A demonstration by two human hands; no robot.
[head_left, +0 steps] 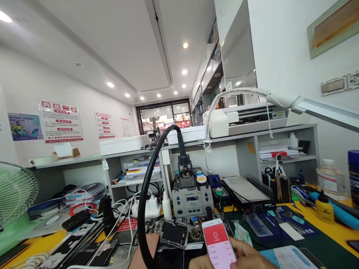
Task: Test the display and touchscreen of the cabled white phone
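A white smartphone with a red and white screen is held up at the bottom centre. My left hand grips its lower left side, mostly cut off by the frame's bottom edge. On the other side, my right hand is closed around the phone's right edge, its thumb tip by the lower right of the screen. Just left of the phone lies an opened phone with its inner parts showing. Behind the phone stands a grey soldering or hot-air station with a small display.
A thick black hose arches up from the bench in front of me. Phone parts and white cables crowd the left. To the right are a green mat, a yellow bottle and a clear bottle. A green fan stands far left.
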